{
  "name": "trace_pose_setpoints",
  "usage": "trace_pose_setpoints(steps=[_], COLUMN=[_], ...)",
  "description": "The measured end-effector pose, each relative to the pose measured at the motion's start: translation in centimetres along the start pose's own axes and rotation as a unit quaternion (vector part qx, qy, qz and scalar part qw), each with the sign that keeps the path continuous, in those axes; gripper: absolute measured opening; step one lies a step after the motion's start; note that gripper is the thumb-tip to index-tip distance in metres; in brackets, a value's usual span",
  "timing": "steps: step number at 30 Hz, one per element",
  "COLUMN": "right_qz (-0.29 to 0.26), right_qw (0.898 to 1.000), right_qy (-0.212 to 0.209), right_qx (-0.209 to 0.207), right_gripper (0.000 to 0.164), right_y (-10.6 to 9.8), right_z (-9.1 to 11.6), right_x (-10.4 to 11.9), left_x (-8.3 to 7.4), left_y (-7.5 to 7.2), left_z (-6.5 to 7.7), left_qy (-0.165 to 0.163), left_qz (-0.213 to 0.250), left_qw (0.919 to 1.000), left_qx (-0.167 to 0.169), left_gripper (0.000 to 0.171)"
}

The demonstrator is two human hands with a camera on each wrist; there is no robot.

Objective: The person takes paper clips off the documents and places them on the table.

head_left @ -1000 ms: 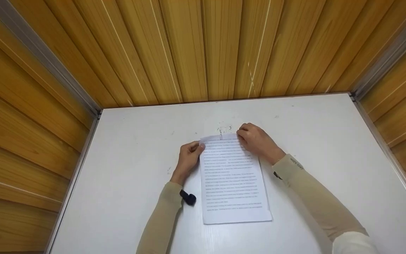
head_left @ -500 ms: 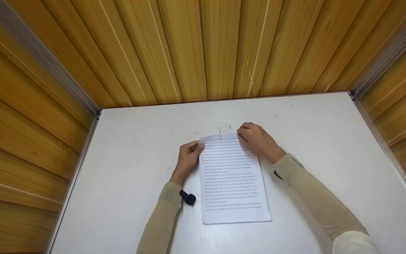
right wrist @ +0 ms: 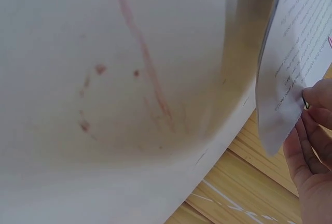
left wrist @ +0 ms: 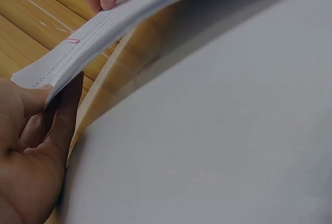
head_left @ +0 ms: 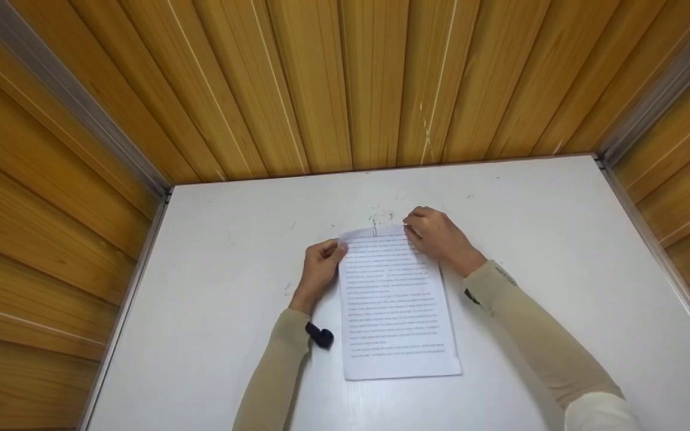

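Paper stack [head_left: 393, 305] between left hand [head_left: 320, 263], right hand [head_left: 439, 236].

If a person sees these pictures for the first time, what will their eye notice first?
Probably the printed sheets over the white table, low in the head view. The left hand grips them near the upper left corner, while the right hand pinches a small dark object at their top edge. The pink clip on that edge, between the hands, might catch the eye next.
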State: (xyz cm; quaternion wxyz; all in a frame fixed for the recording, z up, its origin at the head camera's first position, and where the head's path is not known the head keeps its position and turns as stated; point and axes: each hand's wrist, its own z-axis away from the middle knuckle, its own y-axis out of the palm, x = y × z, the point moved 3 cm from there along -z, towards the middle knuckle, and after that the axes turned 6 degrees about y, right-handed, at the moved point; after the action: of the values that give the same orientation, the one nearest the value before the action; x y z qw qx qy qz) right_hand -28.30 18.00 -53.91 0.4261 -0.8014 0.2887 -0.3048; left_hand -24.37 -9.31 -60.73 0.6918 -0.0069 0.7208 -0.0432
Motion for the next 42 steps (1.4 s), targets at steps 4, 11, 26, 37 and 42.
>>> trace_pose_setpoints(steps=[4, 11, 26, 37, 42], right_qz=[-0.007, -0.032, -0.119, -0.249, -0.28], right_qw=[1.0, 0.999, 0.986, 0.938, 0.919], right_qy=[0.01, 0.041, 0.113, 0.237, 0.275], right_qx=[0.005, 0.012, 0.032, 0.033, 0.036], right_gripper=[0.009, 0.011, 0.015, 0.013, 0.011], right_y=[-0.1, -0.2, -1.0, -0.3, 0.1], right_z=[0.0, 0.0, -0.3, -0.1, 0.1], right_x=[0.0, -0.2, -0.6, -2.3, -2.6], left_x=[0.0, 0.0, 0.1, 0.1, 0.3], left_y=[0.0, -0.1, -0.3, -0.1, 0.0], left_z=[0.1, 0.1, 0.0, 0.0, 0.1], left_qy=[-0.001, 0.012, 0.021, 0.013, -0.001], left_qz=[0.0, 0.008, -0.008, -0.012, -0.004], left_qw=[1.0, 0.9999, 0.9997, 0.9998, 1.0], left_qx=[-0.001, -0.002, -0.008, -0.009, -0.007], left_gripper=[0.029, 0.028, 0.029, 0.03, 0.032])
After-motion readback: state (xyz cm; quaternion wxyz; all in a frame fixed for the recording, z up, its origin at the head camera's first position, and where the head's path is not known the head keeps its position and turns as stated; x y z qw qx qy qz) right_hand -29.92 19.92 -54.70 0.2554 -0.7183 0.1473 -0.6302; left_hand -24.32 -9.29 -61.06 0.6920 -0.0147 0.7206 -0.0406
